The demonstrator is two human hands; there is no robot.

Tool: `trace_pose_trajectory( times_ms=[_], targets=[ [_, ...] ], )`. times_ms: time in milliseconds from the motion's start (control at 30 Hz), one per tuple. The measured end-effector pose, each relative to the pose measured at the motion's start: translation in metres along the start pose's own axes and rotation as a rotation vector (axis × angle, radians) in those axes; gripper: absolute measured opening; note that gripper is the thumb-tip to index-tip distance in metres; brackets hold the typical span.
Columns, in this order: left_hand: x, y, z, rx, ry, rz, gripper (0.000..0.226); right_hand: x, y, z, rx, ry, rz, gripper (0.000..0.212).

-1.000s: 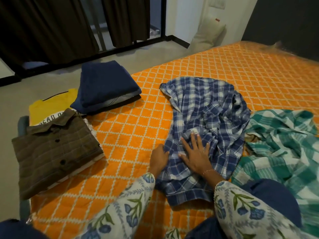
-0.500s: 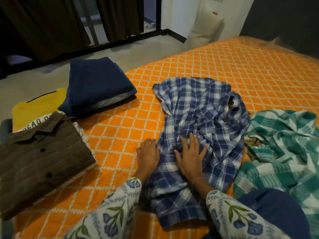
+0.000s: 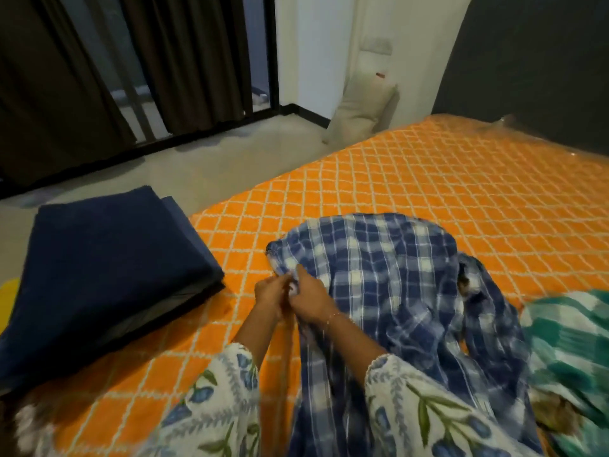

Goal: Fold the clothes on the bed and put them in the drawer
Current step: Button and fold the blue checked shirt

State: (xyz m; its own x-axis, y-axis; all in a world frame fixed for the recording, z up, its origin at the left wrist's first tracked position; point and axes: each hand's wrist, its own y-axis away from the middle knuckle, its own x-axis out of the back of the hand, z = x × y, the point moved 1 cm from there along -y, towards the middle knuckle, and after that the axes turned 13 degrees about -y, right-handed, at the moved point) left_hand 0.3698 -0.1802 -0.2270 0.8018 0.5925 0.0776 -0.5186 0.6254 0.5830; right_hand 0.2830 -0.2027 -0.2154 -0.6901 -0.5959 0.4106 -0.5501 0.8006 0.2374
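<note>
Left hand [image 3: 271, 293] and right hand [image 3: 309, 296] pinch the soft, limp blue-and-white checked cotton shirt [image 3: 379, 275] along its edge; best gripped at seams.

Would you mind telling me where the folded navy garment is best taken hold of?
Grip the folded navy garment at its thick right edge, coming from the bare orange bedspread side: the stacked layers end there, so a hand can slide beneath and lift all together.

Your crumpled blue-and-white checked cloth shirt [image 3: 389, 285] lies spread on the orange bed cover [image 3: 428, 192] — folded dark blue cloth [image 3: 105, 258] sits left, green checked cloth [image 3: 566, 341] right.
</note>
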Motion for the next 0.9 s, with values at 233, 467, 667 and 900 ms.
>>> trace_pose_trajectory(
  times_ms=[233, 467, 667, 900],
  targets=[
    [-0.003, -0.040, 0.052, -0.575, -0.420, 0.078, 0.029, -0.010, -0.081, -0.009, -0.020, -0.169, 0.148, 0.040],
    [-0.007, -0.068, 0.074, -0.466, -0.240, 0.118, 0.017, 0.060, -0.091, 0.035, -0.218, -1.099, 0.300, 0.020],
    [-0.041, -0.099, 0.068, -0.031, -0.113, -0.074, 0.034, 0.097, -0.093, 0.065, -0.335, -1.318, 0.320, 0.037],
    [-0.066, -0.125, 0.091, -0.055, -0.281, -0.072, 0.032, 0.113, -0.142, 0.037, -0.236, -1.129, 0.267, 0.049]
  ],
)
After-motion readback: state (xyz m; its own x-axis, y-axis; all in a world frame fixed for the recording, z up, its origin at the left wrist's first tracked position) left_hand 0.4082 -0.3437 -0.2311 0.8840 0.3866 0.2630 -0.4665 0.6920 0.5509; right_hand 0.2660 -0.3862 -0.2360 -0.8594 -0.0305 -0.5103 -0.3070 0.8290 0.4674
